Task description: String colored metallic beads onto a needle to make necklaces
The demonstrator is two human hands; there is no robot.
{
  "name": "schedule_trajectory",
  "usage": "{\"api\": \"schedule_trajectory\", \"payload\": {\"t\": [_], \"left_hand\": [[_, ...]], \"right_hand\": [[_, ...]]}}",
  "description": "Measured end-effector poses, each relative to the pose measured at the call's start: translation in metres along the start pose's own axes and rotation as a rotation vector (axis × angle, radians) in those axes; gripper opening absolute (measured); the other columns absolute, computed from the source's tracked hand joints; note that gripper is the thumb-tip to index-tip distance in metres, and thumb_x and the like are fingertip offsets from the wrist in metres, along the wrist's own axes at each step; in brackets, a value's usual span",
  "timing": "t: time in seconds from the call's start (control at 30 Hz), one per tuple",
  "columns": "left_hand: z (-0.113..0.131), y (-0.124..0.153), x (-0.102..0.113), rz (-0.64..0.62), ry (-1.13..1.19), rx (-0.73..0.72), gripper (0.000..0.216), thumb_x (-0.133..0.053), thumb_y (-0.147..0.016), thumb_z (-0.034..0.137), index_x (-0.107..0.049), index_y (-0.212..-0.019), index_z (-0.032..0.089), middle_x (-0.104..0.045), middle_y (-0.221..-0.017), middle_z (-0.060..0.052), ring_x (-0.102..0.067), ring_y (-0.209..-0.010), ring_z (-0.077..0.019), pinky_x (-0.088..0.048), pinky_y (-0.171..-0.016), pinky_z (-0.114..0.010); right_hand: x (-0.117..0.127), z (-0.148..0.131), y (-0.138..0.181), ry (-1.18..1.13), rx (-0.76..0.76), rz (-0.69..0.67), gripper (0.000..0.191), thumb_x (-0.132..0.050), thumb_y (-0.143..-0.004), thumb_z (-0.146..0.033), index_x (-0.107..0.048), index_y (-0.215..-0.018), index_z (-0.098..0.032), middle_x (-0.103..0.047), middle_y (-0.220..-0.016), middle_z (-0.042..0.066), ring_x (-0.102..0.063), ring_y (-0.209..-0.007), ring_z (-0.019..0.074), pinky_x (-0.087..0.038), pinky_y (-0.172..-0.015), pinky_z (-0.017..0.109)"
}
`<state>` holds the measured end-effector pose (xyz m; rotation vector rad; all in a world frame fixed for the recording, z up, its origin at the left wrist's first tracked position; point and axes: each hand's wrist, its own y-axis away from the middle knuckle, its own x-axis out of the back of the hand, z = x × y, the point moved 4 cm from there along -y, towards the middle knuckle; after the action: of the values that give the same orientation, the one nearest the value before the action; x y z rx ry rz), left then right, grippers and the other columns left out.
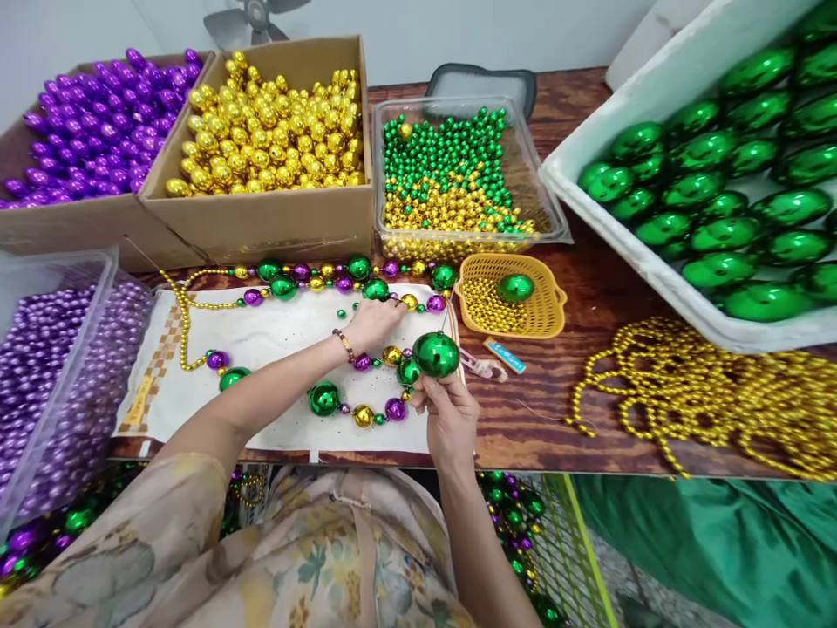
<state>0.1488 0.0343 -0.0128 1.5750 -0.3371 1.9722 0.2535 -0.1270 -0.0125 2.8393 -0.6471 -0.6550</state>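
Note:
My right hand [448, 408] pinches a large glossy green bead [436, 354] from below, above the right end of a white cloth [275, 427]. A thin needle or wire stands up from the top of this bead. My left hand [376, 323] reaches over the cloth, its fingers closed beside a gold bead [409, 303] on a strand; what is between the fingertips is hidden. The strand of green, purple and gold beads loops across the cloth, with a purple bead [396, 409] near the front and small gold beads [184, 327] at its left end.
An orange basket [559, 301] holds gold beads and one green bead. Behind stand cardboard boxes [261, 218] of purple and gold beads and a clear bin [555, 231]. A foam box [568, 187] of big green beads and a pile of gold chains [706, 392] occupy the right.

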Motion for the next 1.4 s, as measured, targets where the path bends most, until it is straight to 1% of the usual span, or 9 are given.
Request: {"api": "schedule_trajectory", "payload": {"t": [0.13,0.2,0.37,0.43,0.53,0.8,1.07,1.27,1.4], "left_hand": [[-0.006,0.001,0.006,0.063,0.07,0.049,0.025,-0.045,-0.099,0.022,-0.062,-0.114,0.011,-0.071,-0.107,-0.019,-0.069,-0.096,-0.0297,-0.046,-0.08,-0.037],[-0.011,0.007,0.016,0.127,0.243,0.085,0.022,-0.049,-0.1,0.031,-0.061,-0.108,0.014,-0.072,-0.099,-0.015,-0.07,-0.089,-0.0257,-0.047,-0.075,-0.033],[-0.025,0.038,0.043,0.202,1.46,0.195,0.028,-0.068,-0.089,0.043,-0.057,-0.092,0.018,-0.069,-0.085,-0.003,-0.069,-0.065,-0.0133,-0.047,-0.058,-0.023],[-0.024,0.052,0.053,0.19,1.762,0.164,0.029,-0.076,-0.083,0.04,-0.061,-0.093,0.017,-0.07,-0.087,-0.003,-0.071,-0.072,-0.0135,-0.052,-0.063,-0.024],[-0.022,0.068,0.064,0.196,1.976,0.125,0.024,-0.077,-0.083,0.032,-0.069,-0.098,0.016,-0.072,-0.089,-0.004,-0.072,-0.08,-0.0136,-0.057,-0.075,-0.026],[-0.024,0.079,0.068,0.308,2.06,0.159,0.011,-0.072,-0.088,0.023,-0.074,-0.097,0.016,-0.073,-0.09,-0.005,-0.071,-0.084,-0.0142,-0.057,-0.091,-0.034],[-0.023,0.08,0.069,0.342,2.029,0.184,0.014,-0.077,-0.083,0.023,-0.073,-0.095,0.017,-0.072,-0.085,-0.002,-0.071,-0.078,-0.0125,-0.057,-0.087,-0.032],[-0.017,0.084,0.073,0.429,1.954,0.108,0.025,-0.081,-0.076,0.021,-0.074,-0.101,0.02,-0.071,-0.09,0.0,-0.071,-0.079,-0.0128,-0.056,-0.082,-0.031],[-0.005,0.091,0.067,0.381,1.934,0.113,0.028,-0.081,-0.076,0.023,-0.075,-0.103,0.02,-0.073,-0.096,-0.003,-0.071,-0.085,-0.0141,-0.054,-0.086,-0.03]], "right_hand": [[-0.003,-0.002,0.001,0.031,0.031,-0.016,0.019,-0.077,-0.076,-0.035,-0.069,-0.068,-0.019,-0.066,-0.058,0.0,-0.057,-0.048,0.0117,-0.042,-0.047,0.023],[-0.004,-0.004,0.002,0.057,0.048,-0.034,0.02,-0.076,-0.077,-0.035,-0.069,-0.068,-0.019,-0.066,-0.058,-0.001,-0.057,-0.048,0.0115,-0.044,-0.048,0.023],[-0.011,-0.012,0.006,0.159,0.045,-0.102,0.017,-0.075,-0.079,-0.035,-0.069,-0.073,-0.02,-0.068,-0.061,0.0,-0.06,-0.048,0.0126,-0.049,-0.047,0.024],[-0.015,-0.016,0.008,0.191,0.043,-0.15,0.017,-0.075,-0.079,-0.035,-0.07,-0.073,-0.02,-0.068,-0.059,0.0,-0.06,-0.046,0.0132,-0.049,-0.045,0.025],[-0.021,-0.02,0.01,0.217,0.058,-0.204,0.019,-0.075,-0.079,-0.035,-0.069,-0.071,-0.019,-0.067,-0.056,0.0,-0.06,-0.044,0.0135,-0.049,-0.043,0.024],[-0.024,-0.022,0.016,0.281,0.078,-0.27,0.019,-0.074,-0.08,-0.033,-0.068,-0.07,-0.019,-0.066,-0.055,0.0,-0.06,-0.043,0.013,-0.047,-0.042,0.023],[-0.024,-0.019,0.017,0.277,0.058,-0.245,0.018,-0.073,-0.08,-0.032,-0.068,-0.069,-0.019,-0.064,-0.054,-0.001,-0.06,-0.042,0.0125,-0.047,-0.042,0.022],[-0.029,-0.015,0.017,0.25,0.033,-0.229,0.021,-0.075,-0.08,-0.037,-0.069,-0.072,-0.019,-0.066,-0.057,0.0,-0.06,-0.044,0.0121,-0.048,-0.044,0.022],[-0.041,-0.01,0.011,0.215,-0.002,-0.225,0.024,-0.077,-0.079,-0.04,-0.068,-0.074,-0.019,-0.068,-0.061,-0.001,-0.061,-0.047,0.0116,-0.048,-0.046,0.022]]}}
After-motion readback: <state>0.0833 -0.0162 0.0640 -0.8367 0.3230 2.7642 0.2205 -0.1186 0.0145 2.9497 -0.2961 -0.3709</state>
